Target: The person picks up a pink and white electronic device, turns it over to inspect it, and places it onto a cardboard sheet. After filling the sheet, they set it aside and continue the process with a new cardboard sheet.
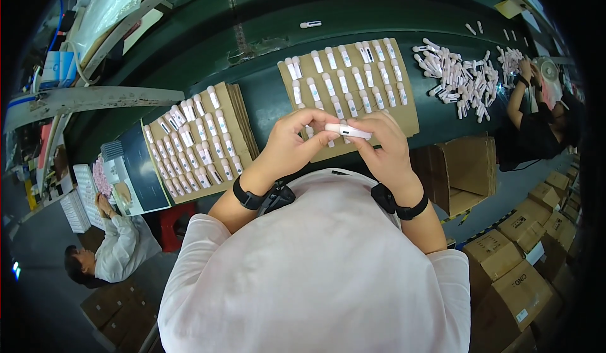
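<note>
Between my two hands, above the near edge of a cardboard sheet point(407, 118), is a small white stick-shaped device point(351, 131) with a pale pink rounded end and a dark oval window. The fingers and thumb of my left hand point(295, 140) pinch its rounded end. At the other end, my right hand point(388, 145) grips the white body. Rows of similar devices point(341, 75) lie on the sheet, some partly hidden behind my hands. A few of them show a dark strip; many others carry a small bluish mark.
Left of me, a stack of cardboard sheets point(243, 119) bears more rows. A loose pile of devices point(464, 78) lies right on the green conveyor surface point(262, 88). An opened carton point(461, 170) stands below it. Co-workers sit left point(126, 246) and right point(536, 132); cartons point(514, 283) fill the lower right.
</note>
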